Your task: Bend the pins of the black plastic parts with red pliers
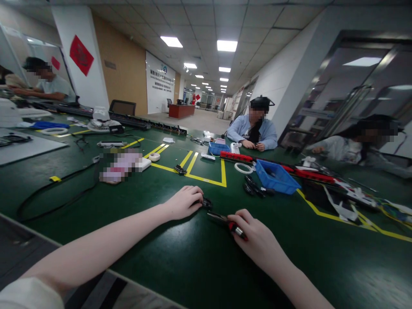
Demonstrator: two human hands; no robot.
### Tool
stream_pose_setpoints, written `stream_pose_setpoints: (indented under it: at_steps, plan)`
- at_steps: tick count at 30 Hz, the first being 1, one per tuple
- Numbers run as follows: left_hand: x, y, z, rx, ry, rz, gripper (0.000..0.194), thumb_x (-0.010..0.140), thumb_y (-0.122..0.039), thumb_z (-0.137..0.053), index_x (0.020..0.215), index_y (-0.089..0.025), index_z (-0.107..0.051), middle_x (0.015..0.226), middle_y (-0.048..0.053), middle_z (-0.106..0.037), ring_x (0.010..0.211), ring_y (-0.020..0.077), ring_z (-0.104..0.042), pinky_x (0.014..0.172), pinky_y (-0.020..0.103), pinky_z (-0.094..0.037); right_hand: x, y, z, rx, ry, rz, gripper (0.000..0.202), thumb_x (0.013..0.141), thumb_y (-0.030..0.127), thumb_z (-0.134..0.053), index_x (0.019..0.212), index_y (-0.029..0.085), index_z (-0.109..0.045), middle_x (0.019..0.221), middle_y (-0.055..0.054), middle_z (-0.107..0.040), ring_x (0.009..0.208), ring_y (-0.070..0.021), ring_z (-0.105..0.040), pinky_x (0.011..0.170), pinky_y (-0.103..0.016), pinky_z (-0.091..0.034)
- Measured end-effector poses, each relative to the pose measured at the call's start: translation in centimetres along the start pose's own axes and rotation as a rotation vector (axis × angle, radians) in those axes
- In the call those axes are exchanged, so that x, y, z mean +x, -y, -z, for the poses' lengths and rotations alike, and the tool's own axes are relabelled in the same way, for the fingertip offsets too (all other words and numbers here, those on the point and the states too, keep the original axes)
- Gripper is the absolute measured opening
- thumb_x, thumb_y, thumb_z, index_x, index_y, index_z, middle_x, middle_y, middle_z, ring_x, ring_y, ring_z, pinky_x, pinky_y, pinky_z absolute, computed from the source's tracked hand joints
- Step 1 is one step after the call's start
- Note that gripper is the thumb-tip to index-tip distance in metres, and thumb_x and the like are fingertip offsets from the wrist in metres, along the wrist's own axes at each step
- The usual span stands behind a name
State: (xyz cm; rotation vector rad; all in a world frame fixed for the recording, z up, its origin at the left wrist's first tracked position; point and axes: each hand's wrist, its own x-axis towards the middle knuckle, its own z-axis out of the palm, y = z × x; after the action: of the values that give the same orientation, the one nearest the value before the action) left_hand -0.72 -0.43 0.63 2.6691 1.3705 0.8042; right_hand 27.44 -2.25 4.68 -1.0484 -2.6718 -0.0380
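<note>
Near the middle of the green table, my left hand [186, 203] has its fingers closed on a small black part [207, 202]; its exact kind is too small to make out. My right hand [252, 231] is wrapped round a pair of pliers [237, 230] with red and black handles. The metal jaws of the pliers point left, toward the black part, just below and apart from it. Another small black piece [180, 170] lies farther off beside the yellow tape lines.
A blue bin [277, 177] stands to the right, with several black parts [254, 187] beside it. At left lie a phone [119, 166], a tape roll [154, 157] and a looping black cable [41, 189]. A co-worker [254, 122] sits across the table; others sit at both sides.
</note>
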Motion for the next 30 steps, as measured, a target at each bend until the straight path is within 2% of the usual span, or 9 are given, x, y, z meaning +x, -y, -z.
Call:
stream_pose_setpoints:
  at_steps: [3, 7, 11, 16, 22, 27, 30]
  plan:
    - [0.0, 0.1, 0.0, -0.002, -0.004, 0.002, 0.011, 0.096, -0.026, -0.054, 0.097, -0.019, -0.062, 0.115, 0.006, -0.059, 0.109, 0.0212, -0.057, 0.101, 0.041, -0.042, 0.3, -0.7, 0.1, 0.054, -0.017, -0.006, 0.032, 0.084, 0.020, -0.057, 0.115, 0.023, -0.062, 0.114, -0.009, -0.062, 0.097, -0.0236, -0.064, 0.082, -0.040, -0.054]
    - [0.1, 0.0, 0.0, -0.010, -0.010, 0.013, 0.015, 0.097, -0.027, -0.052, 0.095, -0.018, -0.063, 0.114, 0.006, -0.059, 0.107, 0.0216, -0.058, 0.101, 0.042, -0.043, 0.7, -1.5, -0.6, 0.118, 0.030, -0.099, 0.035, 0.087, 0.029, -0.057, 0.121, 0.021, -0.061, 0.124, -0.011, -0.060, 0.115, -0.0263, -0.057, 0.097, -0.045, -0.046]
    - [0.1, 0.0, -0.1, -0.034, -0.016, 0.028, 0.014, 0.096, -0.026, -0.052, 0.094, -0.017, -0.063, 0.112, 0.007, -0.060, 0.105, 0.0218, -0.058, 0.100, 0.044, -0.044, 1.1, -2.2, -1.1, 0.125, 0.074, -0.196, 0.045, 0.093, 0.040, -0.052, 0.133, 0.020, -0.053, 0.130, -0.014, -0.059, 0.121, -0.0288, -0.055, 0.100, -0.049, -0.044]
    - [0.2, 0.2, -0.2, -0.105, -0.022, 0.045, 0.011, 0.094, -0.024, -0.055, 0.090, -0.017, -0.063, 0.111, 0.007, -0.062, 0.103, 0.0219, -0.061, 0.096, 0.042, -0.047, 0.7, -3.6, 0.1, 0.138, 0.141, -0.278, 0.068, 0.084, 0.057, -0.062, 0.138, 0.018, -0.050, 0.141, -0.017, -0.052, 0.128, -0.0336, -0.052, 0.103, -0.051, -0.043]
    - [0.3, 0.7, -0.3, -0.255, -0.030, 0.090, 0.011, 0.092, -0.022, -0.055, 0.086, -0.016, -0.063, 0.105, 0.006, -0.064, 0.096, 0.0182, -0.064, 0.089, 0.033, -0.052, -0.3, -5.0, 1.0, 0.192, 0.179, -0.259, 0.066, 0.081, 0.048, -0.068, 0.138, 0.019, -0.051, 0.137, -0.014, -0.055, 0.124, -0.0291, -0.056, 0.101, -0.043, -0.046]
    - [0.3, 1.2, -0.4, -0.340, -0.025, 0.115, 0.010, 0.089, -0.019, -0.057, 0.082, -0.016, -0.063, 0.105, 0.006, -0.065, 0.098, 0.0186, -0.064, 0.093, 0.033, -0.050, -0.2, -4.8, 1.0, 0.201, 0.152, -0.259, 0.065, 0.080, 0.048, -0.067, 0.136, 0.017, -0.053, 0.132, -0.015, -0.056, 0.120, -0.0308, -0.057, 0.101, -0.046, -0.047]
    - [0.3, 1.3, -0.4, -0.369, -0.019, 0.125, 0.010, 0.089, -0.020, -0.057, 0.081, -0.017, -0.063, 0.106, 0.006, -0.065, 0.098, 0.0188, -0.064, 0.094, 0.033, -0.050, 0.1, -4.5, 1.0, 0.242, 0.093, -0.276, 0.056, 0.082, 0.046, -0.064, 0.130, 0.019, -0.056, 0.127, -0.014, -0.060, 0.116, -0.0302, -0.059, 0.100, -0.047, -0.048]
